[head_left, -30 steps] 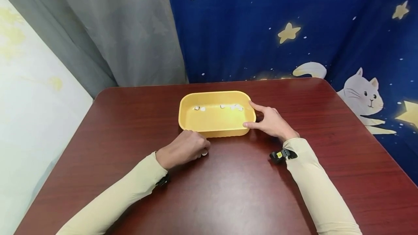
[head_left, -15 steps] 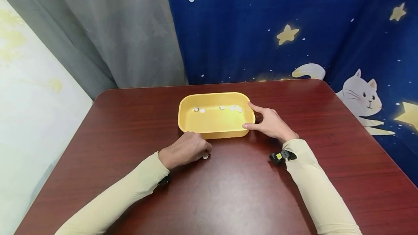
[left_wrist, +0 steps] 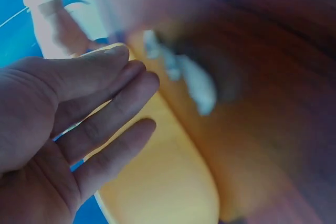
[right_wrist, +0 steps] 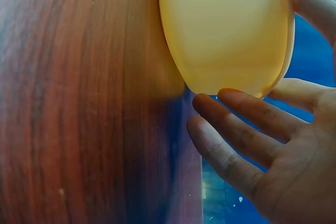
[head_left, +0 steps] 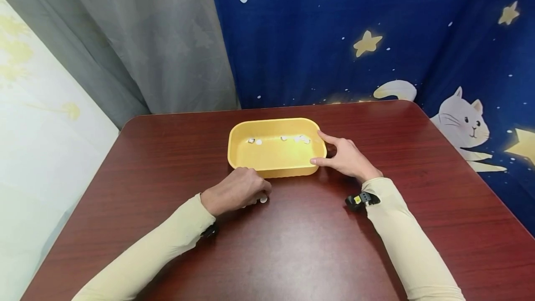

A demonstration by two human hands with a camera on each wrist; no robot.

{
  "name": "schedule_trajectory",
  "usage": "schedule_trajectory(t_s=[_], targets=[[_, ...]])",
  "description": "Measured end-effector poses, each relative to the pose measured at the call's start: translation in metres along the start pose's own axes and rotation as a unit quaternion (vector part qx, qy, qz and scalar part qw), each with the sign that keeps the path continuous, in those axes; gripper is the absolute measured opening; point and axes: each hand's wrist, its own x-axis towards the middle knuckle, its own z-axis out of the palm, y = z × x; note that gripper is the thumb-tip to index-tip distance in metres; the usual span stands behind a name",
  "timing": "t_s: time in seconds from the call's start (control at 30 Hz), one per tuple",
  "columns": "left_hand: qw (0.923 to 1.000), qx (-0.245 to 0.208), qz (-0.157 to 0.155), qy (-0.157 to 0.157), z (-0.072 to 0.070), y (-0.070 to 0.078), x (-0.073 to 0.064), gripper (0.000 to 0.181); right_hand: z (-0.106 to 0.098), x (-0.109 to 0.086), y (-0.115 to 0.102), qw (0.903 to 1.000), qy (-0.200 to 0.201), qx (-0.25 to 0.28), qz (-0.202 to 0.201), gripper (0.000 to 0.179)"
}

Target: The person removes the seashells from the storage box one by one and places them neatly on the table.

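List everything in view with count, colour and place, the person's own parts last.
table: one, dark red-brown, foreground
bin: one, yellow, on the table
small pieces: about six, white, inside the bin
other pieces: several, white, blurred, just outside the bin
plain curtain: one, gray, back left
patterned curtain: one, blue with stars and a white cat, back right
backdrop: one, white with yellow patches, far left
wrist cameras: two, mostly black, one at each wrist
sleeves: two, cream, on the arms
left hand: one, bare, beside the other pieces
right hand: one, bare, holding the bin's right end
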Motion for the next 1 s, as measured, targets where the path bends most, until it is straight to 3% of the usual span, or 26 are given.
schedule_trajectory(t_s=[0.17, 0.37, 0.47, 0.6, 0.8, 0.9, 1.0], targets=[[0.9972, -0.072, -0.004, 0.017, -0.019, -0.003, 0.005, 0.005, -0.003, 0.000, 0.000, 1.0000, 0.006, -0.002, -0.001, 0.098], [0.9860, -0.155, -0.014, 0.059, -0.042, -0.014, 0.013, 0.007, -0.005, 0.001, 0.000, 0.9998, 0.013, -0.011, -0.005, 0.098], [0.9814, -0.173, -0.041, 0.072, -0.049, -0.022, 0.017, 0.005, -0.005, 0.000, 0.001, 0.9999, 0.012, -0.009, -0.008, 0.098], [0.9740, -0.184, -0.104, 0.083, -0.058, -0.036, 0.023, 0.008, -0.004, -0.001, 0.001, 0.9999, 0.011, -0.006, -0.010, 0.099], [0.9636, -0.167, -0.202, 0.054, -0.070, -0.062, 0.041, 0.010, -0.002, -0.001, 0.003, 0.9998, 0.013, -0.011, -0.010, 0.098], [0.9610, -0.160, -0.223, 0.030, -0.069, -0.072, 0.049, 0.010, 0.000, -0.001, 0.003, 0.9997, 0.014, -0.015, -0.011, 0.098], [0.9640, -0.143, -0.224, 0.009, -0.066, -0.078, 0.057, 0.010, 0.001, -0.001, 0.004, 0.9996, 0.014, -0.017, -0.014, 0.098]])
